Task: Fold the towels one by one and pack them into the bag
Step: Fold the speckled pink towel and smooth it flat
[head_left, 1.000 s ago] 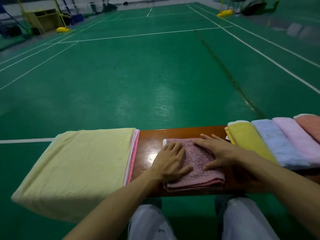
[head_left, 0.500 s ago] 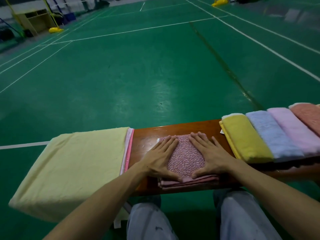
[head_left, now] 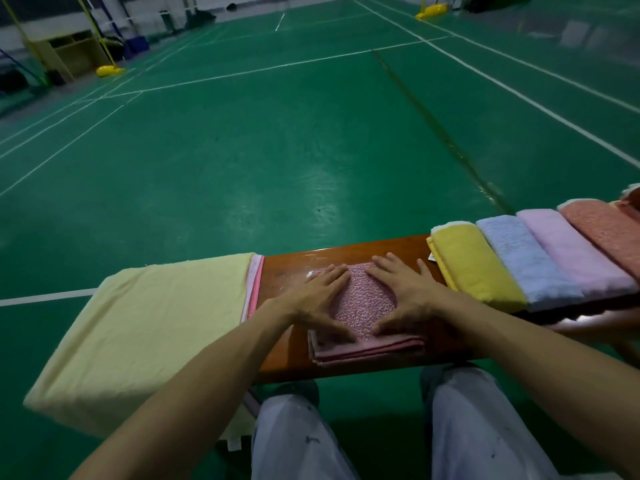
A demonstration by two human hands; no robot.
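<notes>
A folded pink towel (head_left: 365, 301) with a speckled top face lies flat on the middle of the brown wooden surface (head_left: 360, 249), its layered edges stacked along the near side and reaching almost to the surface's near edge. Both hands press down on it with straight, spread fingers, gripping nothing. The left hand (head_left: 313, 301) covers the towel's left part, palm down, with the thumb angled inward toward the near edge. The right hand (head_left: 407, 296) mirrors it on the right part, and the 2 thumbs and forefingers frame a bare patch of towel between them. Left of the towel, with bare wood between, a pale yellow cloth bag (head_left: 149, 327) lies flat over the surface's left end and overhangs its near edge; the side facing the towel shows a pink and white trim (head_left: 254, 289). To the right, near the right hand, 4 more towels lie draped across the surface side by side, each touching the next: a yellow towel (head_left: 476, 271), then a light blue towel (head_left: 528, 266), a lilac towel (head_left: 573, 252) and a salmon towel (head_left: 604, 230). A sliver of reddish cloth (head_left: 631, 206) shows at the frame edge beyond them; what it is cannot be told. Below the surface are the person's 2 knees in pale grey trousers (head_left: 294, 441). Beyond lies a green court floor (head_left: 277, 150) marked with white lines.
</notes>
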